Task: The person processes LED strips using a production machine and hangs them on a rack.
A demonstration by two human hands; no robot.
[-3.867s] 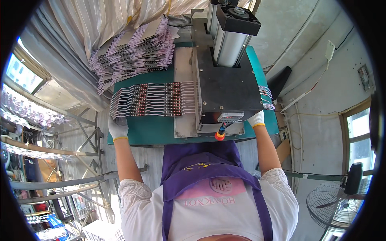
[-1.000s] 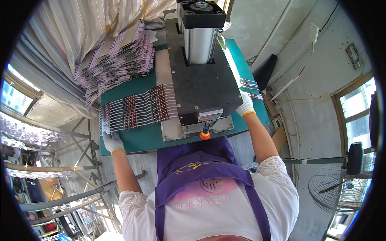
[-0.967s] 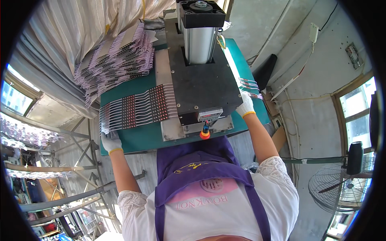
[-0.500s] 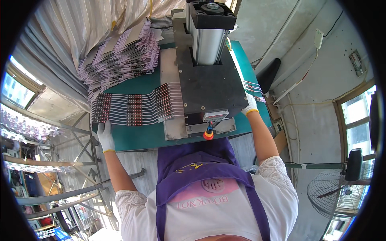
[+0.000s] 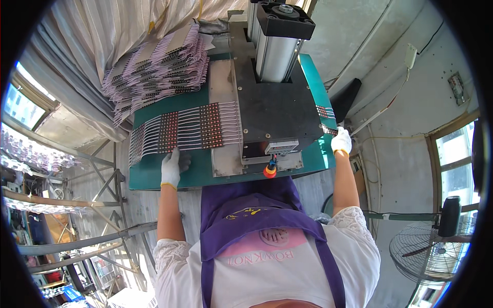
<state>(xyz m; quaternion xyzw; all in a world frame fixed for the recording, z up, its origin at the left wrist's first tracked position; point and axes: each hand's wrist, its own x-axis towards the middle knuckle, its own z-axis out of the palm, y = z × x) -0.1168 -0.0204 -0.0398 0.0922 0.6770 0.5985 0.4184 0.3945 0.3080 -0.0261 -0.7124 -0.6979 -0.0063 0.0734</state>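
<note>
A sheet of LED module strings [image 5: 168, 129], dark boards with reddish dots joined by pale wires, lies flat on the green table and runs under a black press [image 5: 280, 110]. My left hand [image 5: 172, 167], in a white glove, is at the sheet's near edge, its fingers stretched forward and thumb apart, fingertips touching the boards. On the press's other side, my right hand [image 5: 341, 141], gloved too, has its fingers closed on the near corner of the strings coming out there. The part of the sheet beneath the press is hidden.
A tall pile of folded LED strings [image 5: 159, 72] stands at the back left, by a curtain. A metal plate [image 5: 223, 92] lies beside the press. A red and yellow knob [image 5: 269, 170] sticks out in front. Metal rails [image 5: 77, 251] are on the left, a fan [image 5: 431, 249] on the right.
My left hand has slid right along the sheet's near edge. My right hand has moved right, away from the press, and boards now show beside it where mostly wires showed.
</note>
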